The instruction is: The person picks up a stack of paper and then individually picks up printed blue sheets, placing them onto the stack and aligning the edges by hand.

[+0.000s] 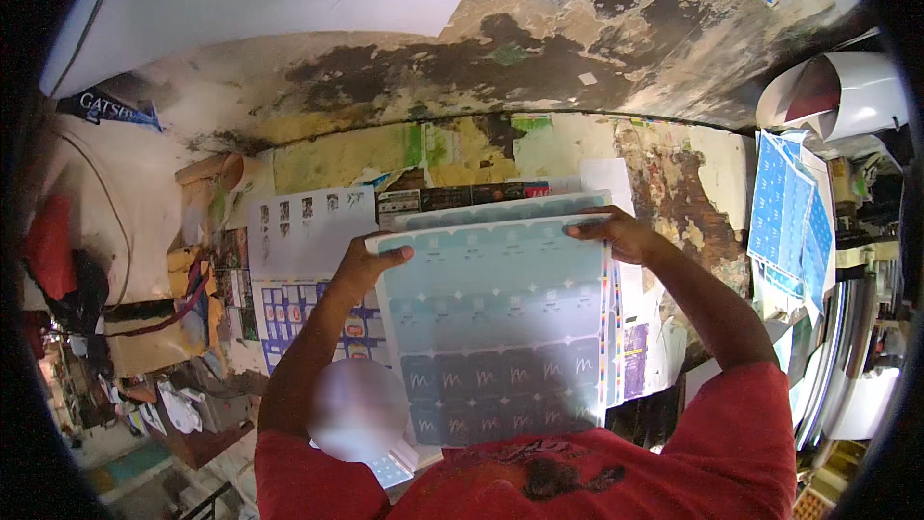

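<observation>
Both hands hold a stack of large printed sheets [491, 308] by its top corners, in front of my chest. The sheets carry a repeating pattern in pale teal, with darker rows at the bottom. My left hand [371, 265] pinches the top left corner, thumb on the face and the other fingers out of sight behind. At the top right corner, my right hand [621, 231] grips in the same way. Behind the front sheets, another teal edge [500, 210] sticks up, slightly offset. Color marks run down the stack's right edge.
On the worktable [688, 193], patched with peeling paper, lie a white printed sheet [318, 236] and a blue label sheet [289, 313]. Blue printed sheets [789, 212] hang at the right, below a rolled white sheet [871, 96]. A stained wall [539, 48] rises behind.
</observation>
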